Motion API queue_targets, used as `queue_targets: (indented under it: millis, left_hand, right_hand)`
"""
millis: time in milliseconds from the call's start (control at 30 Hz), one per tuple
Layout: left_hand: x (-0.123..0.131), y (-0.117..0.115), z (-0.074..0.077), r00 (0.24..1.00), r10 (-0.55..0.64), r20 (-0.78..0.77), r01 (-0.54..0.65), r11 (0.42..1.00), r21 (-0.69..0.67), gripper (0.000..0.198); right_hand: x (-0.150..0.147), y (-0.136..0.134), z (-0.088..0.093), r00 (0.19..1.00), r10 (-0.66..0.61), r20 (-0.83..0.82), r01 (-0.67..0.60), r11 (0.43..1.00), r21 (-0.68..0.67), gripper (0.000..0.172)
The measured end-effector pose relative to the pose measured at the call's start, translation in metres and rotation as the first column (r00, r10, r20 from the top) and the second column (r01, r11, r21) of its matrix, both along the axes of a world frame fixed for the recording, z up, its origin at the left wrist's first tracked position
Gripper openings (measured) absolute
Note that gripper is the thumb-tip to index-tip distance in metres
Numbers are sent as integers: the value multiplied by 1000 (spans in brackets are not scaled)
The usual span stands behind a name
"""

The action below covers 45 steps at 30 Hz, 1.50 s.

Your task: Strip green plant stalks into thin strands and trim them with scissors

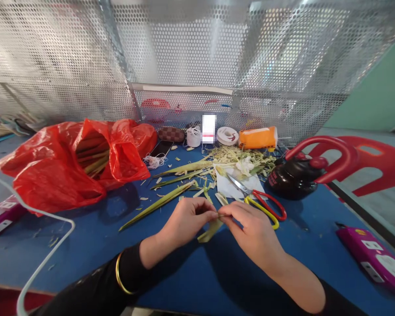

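Note:
My left hand (187, 219) and my right hand (253, 228) meet over the blue table, fingertips pinched together. Between them they hold a pale green leaf strip (210, 231), its wide end hanging below the fingers. What the fingertips themselves grip is mostly covered. Just beyond my right hand lie scissors (246, 189) with red and yellow handles, their blades over a white paper (225, 186). Long green leaves (161, 204) lie to the left of my left hand. A heap of shredded plant scraps (230, 156) spreads behind the hands.
At left sits a red plastic bag (62, 171) with long stalks inside. A dark kettle (292, 177) stands at right, near a purple power strip (375, 256). White string (193, 137), a tape roll (227, 136) and an orange packet (258, 137) line the perforated metal screen (184, 52).

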State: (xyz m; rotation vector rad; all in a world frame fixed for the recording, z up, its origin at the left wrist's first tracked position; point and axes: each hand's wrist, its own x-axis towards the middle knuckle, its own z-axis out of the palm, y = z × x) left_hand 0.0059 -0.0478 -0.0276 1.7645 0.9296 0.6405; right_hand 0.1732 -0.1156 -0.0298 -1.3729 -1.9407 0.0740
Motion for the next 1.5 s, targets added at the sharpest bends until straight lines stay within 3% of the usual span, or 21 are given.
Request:
queue_targets:
  millis: [67, 100, 200, 267, 367, 467, 567, 667, 800, 900, 1033, 1267, 1500]
  left_hand:
    - [1, -1, 8, 1000, -7, -16, 10, 976, 220, 10]
    - [1, -2, 12, 1000, -8, -1, 8, 932, 363, 10]
    - [1, -9, 16, 994, -105, 10, 63, 668, 742, 10]
    - [0, -16, 9, 991, -118, -64, 119, 544, 830, 15]
    - [-2, -31, -10, 963, -15, -270, 229, 578, 783, 24]
    - [-5, -48, -25, 918, -9, -397, 327, 581, 745, 25]
    - [-7, -58, -28, 927, -11, -375, 302, 616, 727, 23]
    - [-8, -63, -27, 943, -42, -331, 263, 705, 659, 16]
    - [-9, -67, -25, 954, -47, -295, 197, 842, 503, 9]
    - [-8, -70, -25, 961, -5, -278, 125, 901, 415, 13]
    - [-7, -71, -24, 968, 4, -250, 97, 917, 388, 14]
    - [-9, -71, -23, 968, -26, -251, 138, 887, 441, 14]
    - [-6, -71, -23, 962, 51, -270, 83, 883, 461, 12]
  right_hand:
    - [4, -2, 8, 990, -16, 139, -9, 984, 180, 12]
    - [7, -4, 12, 975, -25, 220, -39, 959, 281, 13]
    - [15, -13, 16, 905, -47, 423, -161, 883, 441, 18]
    - [17, -20, 8, 876, -40, 481, -184, 893, 410, 18]
    - [13, -33, -15, 844, 95, 528, -221, 958, 181, 27]
    - [5, -47, -36, 861, 161, 482, -179, 984, -9, 28]
    - [0, -59, -43, 940, 129, 315, -118, 992, -53, 28]
    - [0, -66, -41, 985, 79, 156, -64, 993, -98, 27]
    - [2, -70, -38, 999, 12, -32, -20, 965, -263, 19]
    - [2, -70, -37, 990, -55, -130, 0, 920, -393, 13]
    - [0, -70, -36, 980, -96, -176, 8, 897, -442, 13]
    - [-1, -72, -34, 988, -78, -132, 16, 909, -416, 15]
    - [-4, -70, -36, 987, -122, -100, 70, 907, -415, 11]
